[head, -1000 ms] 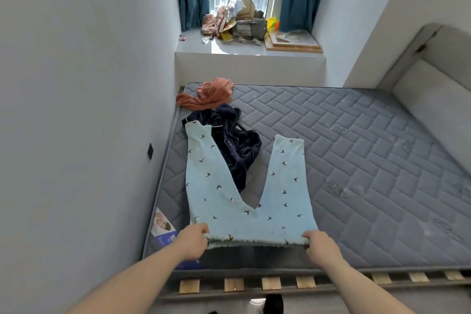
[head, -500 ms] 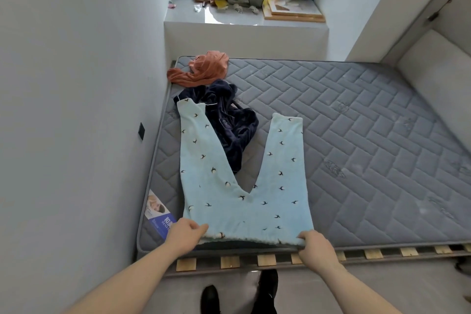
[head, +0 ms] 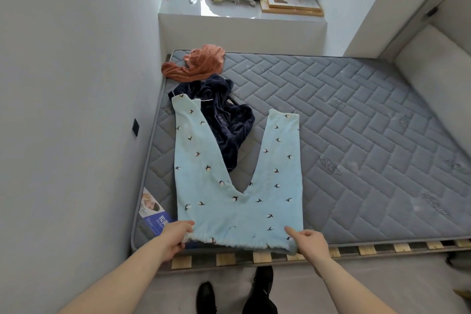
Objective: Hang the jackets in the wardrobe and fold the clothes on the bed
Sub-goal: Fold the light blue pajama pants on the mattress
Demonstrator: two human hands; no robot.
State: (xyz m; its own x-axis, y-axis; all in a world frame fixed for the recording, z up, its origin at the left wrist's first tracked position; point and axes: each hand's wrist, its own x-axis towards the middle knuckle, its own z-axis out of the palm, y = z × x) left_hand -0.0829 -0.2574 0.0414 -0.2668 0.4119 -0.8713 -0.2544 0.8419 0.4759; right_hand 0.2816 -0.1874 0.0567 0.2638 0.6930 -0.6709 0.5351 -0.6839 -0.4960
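Note:
Light blue fleece trousers (head: 237, 201) with small dark bird prints lie spread flat on the grey quilted mattress (head: 356, 150), legs apart and pointing away from me. My left hand (head: 175, 237) grips the left end of the waistband at the mattress's near edge. My right hand (head: 309, 242) pinches the right end of the waistband. The left trouser leg lies over a crumpled dark navy garment (head: 224, 120). Beyond that sits a bunched rust-orange garment (head: 198, 64).
A white wall (head: 76, 109) runs close along the bed's left side. Wooden bed slats (head: 254, 257) show below the mattress edge, and my black shoes (head: 260, 293) stand on the grey floor. A cluttered window ledge (head: 229, 7) lies beyond the bed; a padded headboard (head: 438, 58) is at right.
The view has tilted further down, showing the floor and shoes. The trousers' waistband has come nearer the mattress edge with both hands still on it.

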